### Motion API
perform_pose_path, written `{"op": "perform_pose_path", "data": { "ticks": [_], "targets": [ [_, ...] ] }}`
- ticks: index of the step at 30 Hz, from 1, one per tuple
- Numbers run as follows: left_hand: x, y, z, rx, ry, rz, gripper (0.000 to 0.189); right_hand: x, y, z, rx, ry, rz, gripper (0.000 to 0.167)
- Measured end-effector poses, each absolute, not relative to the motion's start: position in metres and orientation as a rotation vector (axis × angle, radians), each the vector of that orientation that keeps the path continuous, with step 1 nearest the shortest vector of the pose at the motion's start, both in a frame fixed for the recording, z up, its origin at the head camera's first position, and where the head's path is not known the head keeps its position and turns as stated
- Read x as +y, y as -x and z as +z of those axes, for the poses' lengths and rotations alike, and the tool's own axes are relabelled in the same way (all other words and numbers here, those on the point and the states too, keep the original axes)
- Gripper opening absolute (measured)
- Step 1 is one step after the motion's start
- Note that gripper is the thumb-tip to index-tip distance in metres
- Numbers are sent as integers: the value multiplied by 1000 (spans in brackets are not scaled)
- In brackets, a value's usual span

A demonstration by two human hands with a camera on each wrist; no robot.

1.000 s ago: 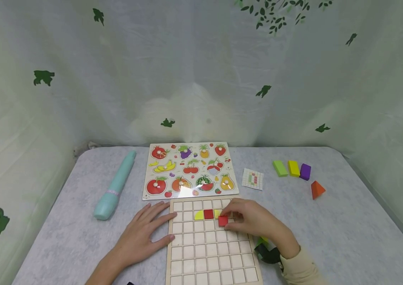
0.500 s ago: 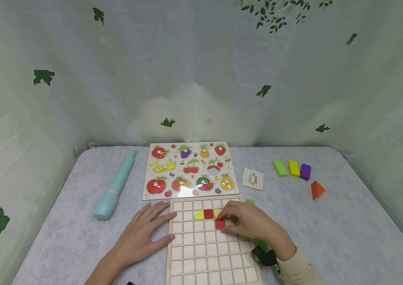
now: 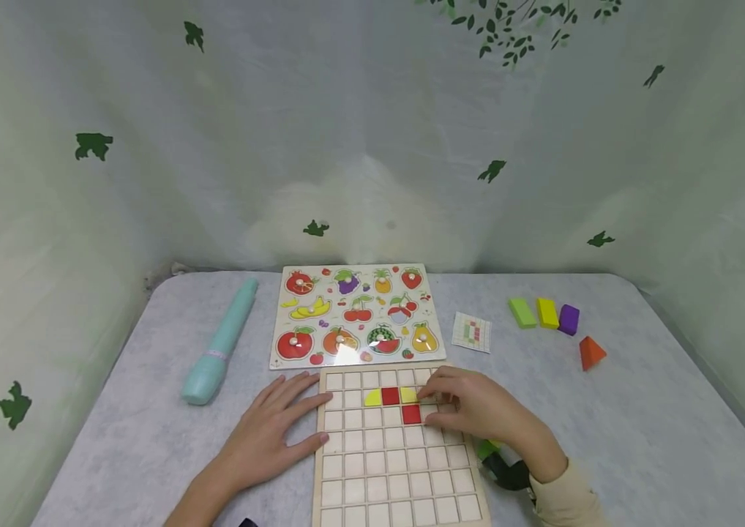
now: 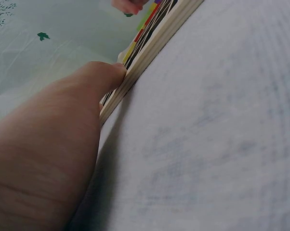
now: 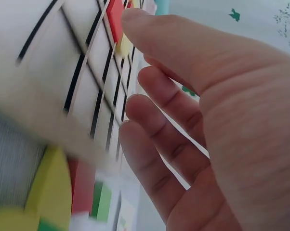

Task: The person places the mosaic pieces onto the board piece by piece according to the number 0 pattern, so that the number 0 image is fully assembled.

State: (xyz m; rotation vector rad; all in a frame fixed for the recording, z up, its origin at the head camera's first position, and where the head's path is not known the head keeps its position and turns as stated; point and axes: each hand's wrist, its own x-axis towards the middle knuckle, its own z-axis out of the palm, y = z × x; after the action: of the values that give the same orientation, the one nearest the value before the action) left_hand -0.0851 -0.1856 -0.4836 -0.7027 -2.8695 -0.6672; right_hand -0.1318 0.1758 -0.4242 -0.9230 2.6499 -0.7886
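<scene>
A wooden grid board (image 3: 372, 463) lies flat in front of me. In its upper rows sit a red square tile (image 3: 389, 396) with a yellow-green quarter-round piece (image 3: 373, 398) on its left and a pale yellow piece (image 3: 408, 395) on its right. One row lower, a second red square tile (image 3: 410, 414) fills a cell. My right hand (image 3: 478, 410) hovers just right of that tile, thumb and forefinger apart, holding nothing. In the right wrist view its thumb tip overlaps the red tile (image 5: 115, 20). My left hand (image 3: 274, 424) rests fingers spread, fingertips on the board's left edge.
Behind the board lies a fruit peg puzzle (image 3: 357, 315), with a small pattern card (image 3: 471, 332) to its right. Green (image 3: 522, 313), yellow (image 3: 547, 313), purple (image 3: 568, 320) and orange (image 3: 591, 353) blocks lie farther right. A teal bottle-shaped object (image 3: 219, 344) lies left. Blocks, one yellow (image 5: 51, 187), lie beside the board.
My right hand has lowered the second red tile into its cell and let go, then drawn slightly right. The left hand keeps its place; the head view has shifted a little.
</scene>
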Motion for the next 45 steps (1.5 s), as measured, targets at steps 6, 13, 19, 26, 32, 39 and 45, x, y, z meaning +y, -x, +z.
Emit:
{"op": "perform_pose_path", "data": {
  "ticks": [6, 13, 19, 26, 32, 39, 45],
  "targets": [
    [-186, 85, -484, -2878, 694, -656, 61, 196, 131, -427, 2659, 853, -807, 28],
    [-184, 85, -486, -2866, 717, -672, 61, 222, 131, -429, 2652, 764, -816, 35],
    [-185, 85, -488, -2851, 722, -651, 61, 236, 134, -428, 2691, 716, -745, 29],
    [-186, 86, -487, -2865, 707, -631, 62, 240, 141, -431, 2733, 704, -685, 21],
    [-186, 86, -487, -2871, 691, -627, 62, 241, 142, -432, 2739, 727, -639, 23],
    [-186, 87, -487, -2856, 702, -625, 62, 241, 140, -431, 2755, 733, -629, 26],
    [-186, 86, -486, -2847, 706, -632, 61, 238, 138, -431, 2779, 747, -667, 25]
  ]
}}
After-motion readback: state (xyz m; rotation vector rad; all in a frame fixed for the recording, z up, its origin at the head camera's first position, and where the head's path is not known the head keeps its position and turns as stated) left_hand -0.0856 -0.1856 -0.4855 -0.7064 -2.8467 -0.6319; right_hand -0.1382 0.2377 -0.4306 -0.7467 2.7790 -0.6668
